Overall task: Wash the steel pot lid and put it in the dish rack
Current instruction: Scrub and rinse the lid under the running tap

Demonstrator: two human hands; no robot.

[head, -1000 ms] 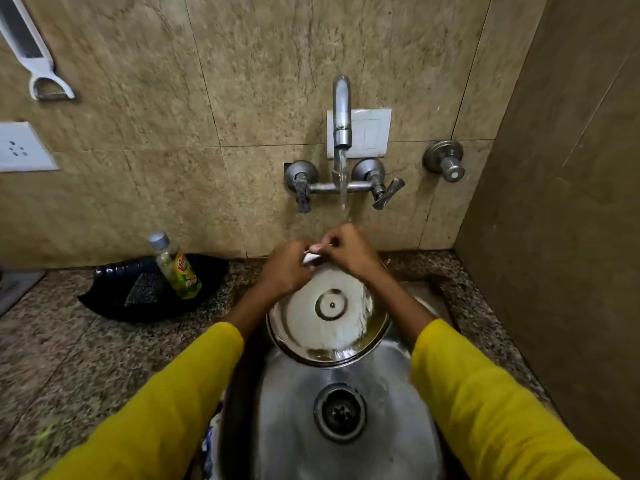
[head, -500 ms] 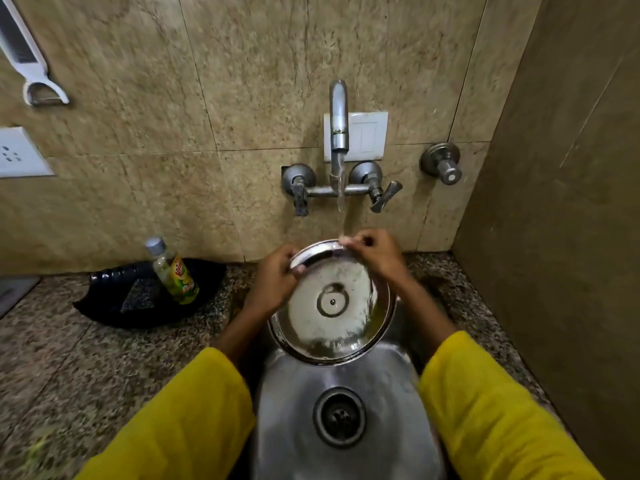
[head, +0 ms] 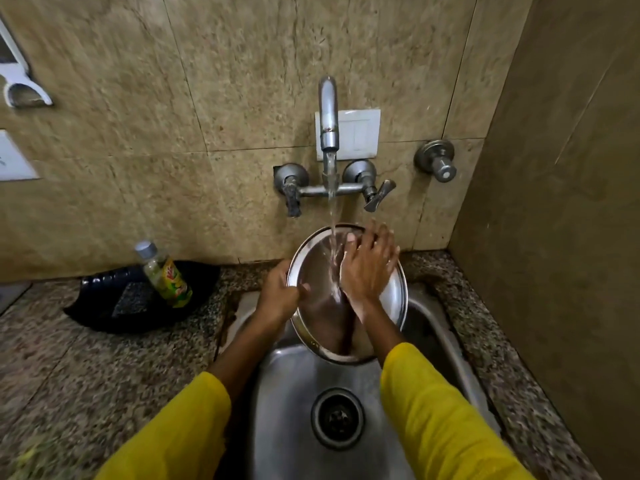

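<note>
The steel pot lid (head: 313, 313) is held tilted above the back of the steel sink (head: 287, 393), its smooth face turned toward the camera and its lower edge hanging over the basin. Water from the wall tap (head: 328, 112) falls in a steady stream onto the upper middle of the lid and runs down its face.

Left hand (head: 278, 294): clenched on the lid's left rim, fingers wrapped round the edge and thumb lying across the front face. It is grasping the lid and carries it.

Right hand (head: 369, 263): spread flat, fingers splayed, palm pressed against the lid's wet face just right of the stream. It grips nothing; contact is by palm and fingers only.

Both forearms show yellow sleeves (head: 440, 420) pushed back from the wrists.

On the granite counter (head: 69, 358) left of the sink stands a small bottle (head: 164, 275) with a yellow-green label, tilted inside a black tray (head: 100, 306). A round drain (head: 337, 418) sits in the sink floor below the lid.
</note>
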